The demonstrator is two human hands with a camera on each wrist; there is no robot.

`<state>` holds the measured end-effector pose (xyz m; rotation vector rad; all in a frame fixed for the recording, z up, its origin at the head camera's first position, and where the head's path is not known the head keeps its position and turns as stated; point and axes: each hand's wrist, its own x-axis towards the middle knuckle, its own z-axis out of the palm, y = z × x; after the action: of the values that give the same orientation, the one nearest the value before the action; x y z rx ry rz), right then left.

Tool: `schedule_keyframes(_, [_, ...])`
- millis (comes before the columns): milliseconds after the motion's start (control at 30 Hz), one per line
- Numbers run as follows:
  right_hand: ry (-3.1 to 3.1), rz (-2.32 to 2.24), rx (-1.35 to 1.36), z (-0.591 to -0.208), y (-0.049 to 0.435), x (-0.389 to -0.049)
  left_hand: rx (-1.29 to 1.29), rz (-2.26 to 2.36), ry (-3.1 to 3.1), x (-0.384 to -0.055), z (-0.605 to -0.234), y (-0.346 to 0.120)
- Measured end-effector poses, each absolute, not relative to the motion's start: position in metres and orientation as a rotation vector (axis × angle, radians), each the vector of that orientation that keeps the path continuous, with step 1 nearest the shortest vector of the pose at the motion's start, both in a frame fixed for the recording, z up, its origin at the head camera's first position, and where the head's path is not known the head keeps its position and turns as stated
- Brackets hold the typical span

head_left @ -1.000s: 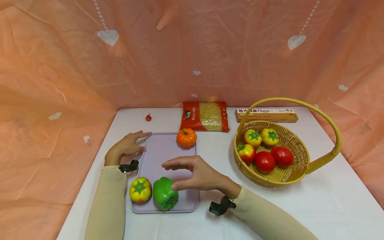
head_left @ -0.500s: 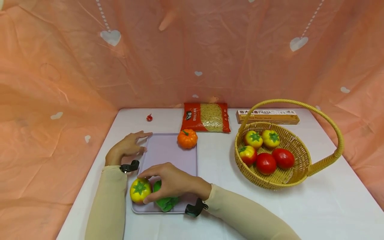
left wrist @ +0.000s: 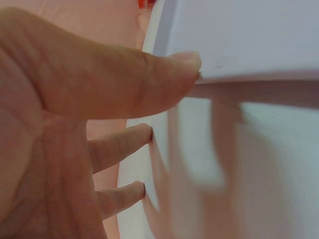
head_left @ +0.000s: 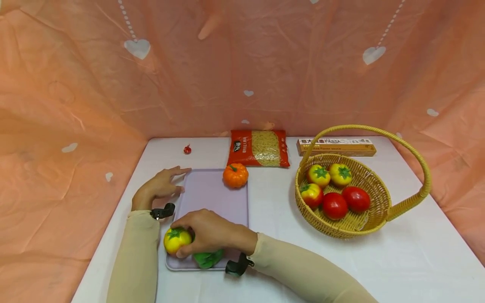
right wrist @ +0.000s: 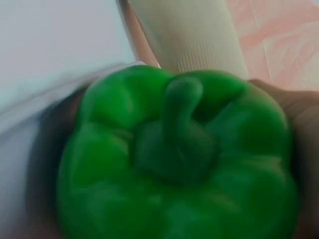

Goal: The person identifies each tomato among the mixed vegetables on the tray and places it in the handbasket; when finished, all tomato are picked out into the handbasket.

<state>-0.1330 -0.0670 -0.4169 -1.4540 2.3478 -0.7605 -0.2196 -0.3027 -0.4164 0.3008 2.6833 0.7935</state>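
Note:
My right hand [head_left: 206, 231] curls thumb and fingers around a yellow tomato [head_left: 176, 243] with a green star-shaped top, at the near left corner of the lilac tray [head_left: 212, 191]. Under that palm lies a green bell pepper [head_left: 207, 259], partly covered in the head view; its stem end fills much of the right wrist view [right wrist: 174, 149]. At the tray's left edge, my left hand [head_left: 160, 184] has its fingers spread. The left thumb [left wrist: 144, 82] touches the tray rim, and two fingertips rest on the white table. An orange pumpkin [head_left: 235, 176] sits at the tray's far right corner.
A wicker basket [head_left: 341, 230] with a tall handle stands at right, holding several yellow and red tomatoes. Along the back lie a red pasta bag [head_left: 261, 148], a pasta box [head_left: 337, 148] and a tiny red item [head_left: 187, 149]. Pink cloth walls surround the table.
My right hand has moved left and down, from beside the bell pepper to the yellow tomato, and has taken hold of it. The tomato has tilted slightly. The left hand stays put.

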Motion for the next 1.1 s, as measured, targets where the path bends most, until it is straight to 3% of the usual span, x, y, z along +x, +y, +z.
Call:
schedule_keyframes(300, [2.335,-0.787,-1.331,-0.418,-0.072,-0.132,0.293,0.799,2.681,-0.218,-0.418,-0.302])
schedule_keyframes(600, [2.108,-1.298,-1.180,-0.408,-0.051,-0.134,0.280,0.785,2.685,-0.218,-0.417,-0.300])
schedule_keyframes(1100, [1.747,-1.739,-1.105,-0.392,0.068,-0.137,0.307,0.816,2.675,-0.219,-0.416,-0.301])
